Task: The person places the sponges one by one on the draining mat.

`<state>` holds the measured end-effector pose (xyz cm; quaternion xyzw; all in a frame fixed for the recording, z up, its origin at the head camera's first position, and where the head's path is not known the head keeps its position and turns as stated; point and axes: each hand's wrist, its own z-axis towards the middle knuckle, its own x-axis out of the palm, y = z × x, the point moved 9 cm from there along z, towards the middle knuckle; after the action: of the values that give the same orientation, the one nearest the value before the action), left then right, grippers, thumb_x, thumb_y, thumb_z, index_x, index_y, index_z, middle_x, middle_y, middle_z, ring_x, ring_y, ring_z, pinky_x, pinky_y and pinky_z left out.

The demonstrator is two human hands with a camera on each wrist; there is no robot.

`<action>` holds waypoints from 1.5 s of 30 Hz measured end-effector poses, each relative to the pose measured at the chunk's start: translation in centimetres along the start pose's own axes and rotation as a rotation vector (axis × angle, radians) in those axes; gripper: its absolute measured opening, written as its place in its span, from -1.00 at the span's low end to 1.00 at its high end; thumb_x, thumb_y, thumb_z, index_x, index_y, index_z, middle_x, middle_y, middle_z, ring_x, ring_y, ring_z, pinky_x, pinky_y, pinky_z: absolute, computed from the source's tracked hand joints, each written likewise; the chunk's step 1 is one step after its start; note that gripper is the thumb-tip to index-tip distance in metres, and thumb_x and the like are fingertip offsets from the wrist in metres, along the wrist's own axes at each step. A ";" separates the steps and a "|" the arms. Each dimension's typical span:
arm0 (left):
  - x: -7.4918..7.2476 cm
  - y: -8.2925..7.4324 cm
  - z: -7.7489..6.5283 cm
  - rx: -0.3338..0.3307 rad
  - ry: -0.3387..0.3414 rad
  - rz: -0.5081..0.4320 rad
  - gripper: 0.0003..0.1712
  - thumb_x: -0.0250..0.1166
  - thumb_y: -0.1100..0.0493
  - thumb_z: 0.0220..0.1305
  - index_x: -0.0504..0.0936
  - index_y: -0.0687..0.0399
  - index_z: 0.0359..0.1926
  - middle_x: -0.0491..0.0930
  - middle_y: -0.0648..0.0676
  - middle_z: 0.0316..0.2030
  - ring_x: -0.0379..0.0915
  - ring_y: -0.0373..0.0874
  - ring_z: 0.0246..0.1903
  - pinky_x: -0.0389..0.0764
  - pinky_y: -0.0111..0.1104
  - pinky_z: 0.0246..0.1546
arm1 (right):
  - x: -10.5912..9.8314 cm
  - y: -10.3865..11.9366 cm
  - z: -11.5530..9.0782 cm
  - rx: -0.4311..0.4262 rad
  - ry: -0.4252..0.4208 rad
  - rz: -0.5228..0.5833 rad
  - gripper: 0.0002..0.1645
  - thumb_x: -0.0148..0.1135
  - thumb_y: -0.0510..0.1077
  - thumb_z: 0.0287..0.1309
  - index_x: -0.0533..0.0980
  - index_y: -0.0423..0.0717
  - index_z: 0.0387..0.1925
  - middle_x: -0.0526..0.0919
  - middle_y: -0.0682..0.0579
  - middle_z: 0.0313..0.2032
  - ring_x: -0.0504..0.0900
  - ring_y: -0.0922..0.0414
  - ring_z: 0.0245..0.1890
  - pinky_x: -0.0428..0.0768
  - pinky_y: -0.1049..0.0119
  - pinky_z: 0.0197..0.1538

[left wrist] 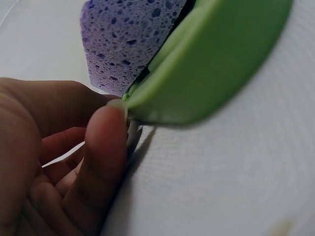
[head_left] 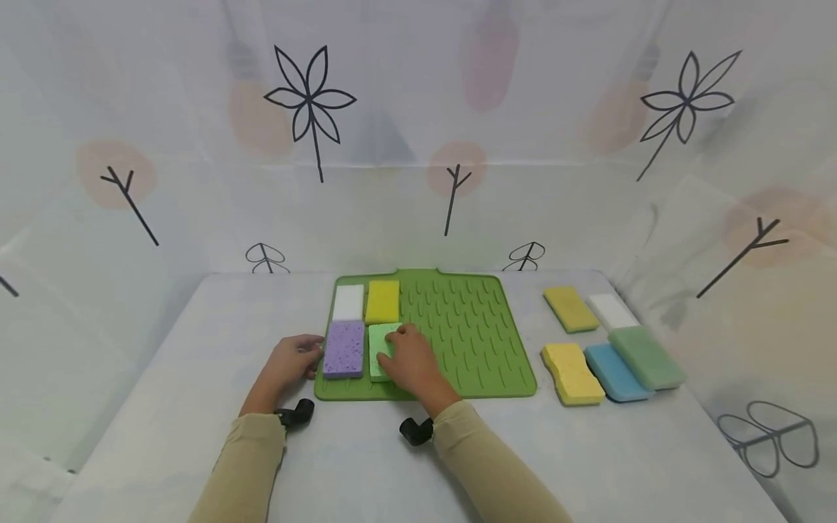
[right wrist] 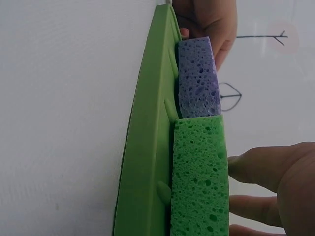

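My left hand (head_left: 296, 363) is at the left edge of the green ridged drying mat (head_left: 467, 341), thumb and forefinger pinching its rim beside the purple sponge (head_left: 344, 350). In the left wrist view the thumb (left wrist: 106, 142) meets the mat's edge close under that sponge. The fingertips of my right hand (head_left: 416, 359) touch the top of a light green sponge (head_left: 379, 356), which lies flat to the right of the purple one. From the right wrist view, the green sponge (right wrist: 200, 172) nearly meets the purple sponge (right wrist: 198, 78) end to end.
Behind them on the mat lie a white sponge (head_left: 348, 302) and a yellow sponge (head_left: 382, 301). To the mat's right are a dark yellow sponge (head_left: 570, 309), a white one (head_left: 612, 311), a wavy yellow one (head_left: 572, 374), a blue one (head_left: 617, 372) and a green one (head_left: 646, 357).
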<state>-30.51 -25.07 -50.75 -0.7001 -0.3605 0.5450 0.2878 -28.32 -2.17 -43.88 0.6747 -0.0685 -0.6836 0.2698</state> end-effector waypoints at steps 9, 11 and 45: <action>0.2 0.1 0.2 0.015 -0.006 -0.004 -0.46 0.16 0.16 0.28 0.44 0.18 0.27 0.61 0.18 -0.12 0.56 -0.16 -0.45 0.61 -0.36 -0.36 | -0.2 -0.1 -0.1 0.007 0.009 0.023 -0.46 0.22 0.05 0.22 0.54 -0.22 0.11 0.45 -0.19 0.17 0.58 -0.09 0.03 0.59 0.05 0.07; 0.2 0.0 0.1 0.020 -0.006 0.001 -0.47 0.15 0.16 0.29 0.45 0.19 0.27 0.61 0.18 -0.12 0.56 -0.16 -0.44 0.61 -0.36 -0.36 | -0.2 -0.2 -0.1 0.006 0.019 0.030 -0.47 0.22 0.04 0.23 0.54 -0.21 0.12 0.44 -0.19 0.18 0.58 -0.10 0.04 0.58 0.04 0.08; 0.2 -0.1 -0.1 0.003 -0.002 0.006 -0.47 0.14 0.16 0.31 0.43 0.18 0.28 0.59 0.21 -0.07 0.57 -0.16 -0.42 0.63 -0.35 -0.35 | -4.6 -7.6 -2.6 0.070 -0.030 0.144 -0.52 0.26 0.02 0.21 0.53 -0.03 0.14 0.42 -0.12 0.23 0.50 -0.12 0.18 0.52 -0.07 0.15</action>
<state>-30.39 -24.87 -50.78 -0.7001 -0.3579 0.5473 0.2868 -28.20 7.06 -43.52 0.6666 -0.1446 -0.6697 0.2936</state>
